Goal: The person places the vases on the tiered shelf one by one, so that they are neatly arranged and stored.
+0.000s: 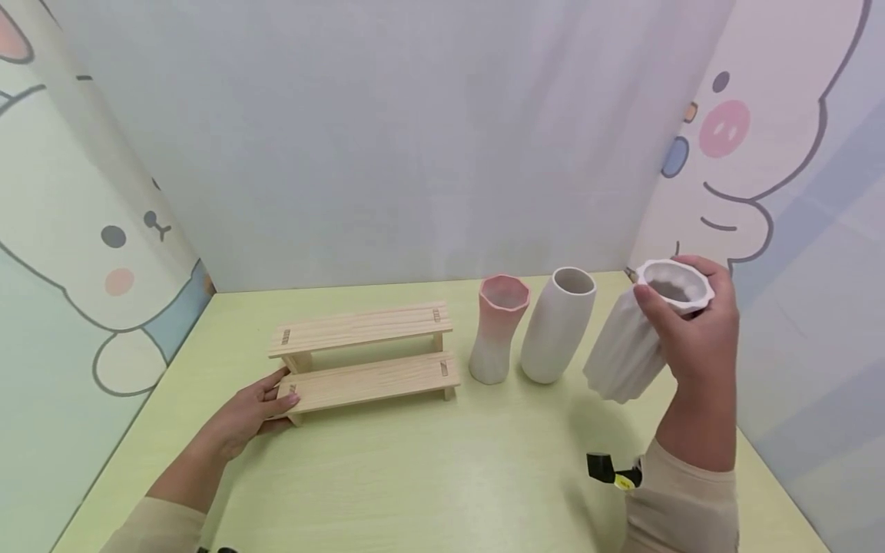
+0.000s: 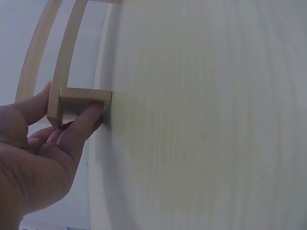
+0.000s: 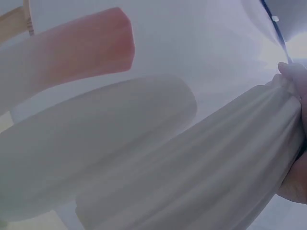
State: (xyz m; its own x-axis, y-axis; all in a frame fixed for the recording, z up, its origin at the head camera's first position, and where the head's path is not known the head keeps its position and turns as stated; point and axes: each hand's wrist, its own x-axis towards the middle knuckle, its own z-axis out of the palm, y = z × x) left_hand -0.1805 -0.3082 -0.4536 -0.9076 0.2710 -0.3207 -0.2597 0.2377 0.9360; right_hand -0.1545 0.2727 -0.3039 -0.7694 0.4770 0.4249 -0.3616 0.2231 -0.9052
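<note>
A wooden two-step stand [image 1: 373,382] sits toward the left of the table in the head view. At the near left end of its lower step, my left hand [image 1: 242,415] pinches the board, thumb on top and fingers underneath. The left wrist view shows these fingers [image 2: 79,129] against the stand's leg. Over on the right, a white fluted vase [image 1: 625,353] leans in my right hand [image 1: 701,330], which grips it near the scalloped rim. The right wrist view shows the fluted vase [image 3: 192,167] along its length, beside a smooth white vase [image 3: 100,139].
Between the stand and the fluted vase stand a pink-and-white vase [image 1: 492,349] with a faceted rim and the smooth white vase. The pale green table [image 1: 429,476] meets a plain curtain [image 1: 415,153] at the back. Cartoon-printed panels [image 1: 747,200] border both sides.
</note>
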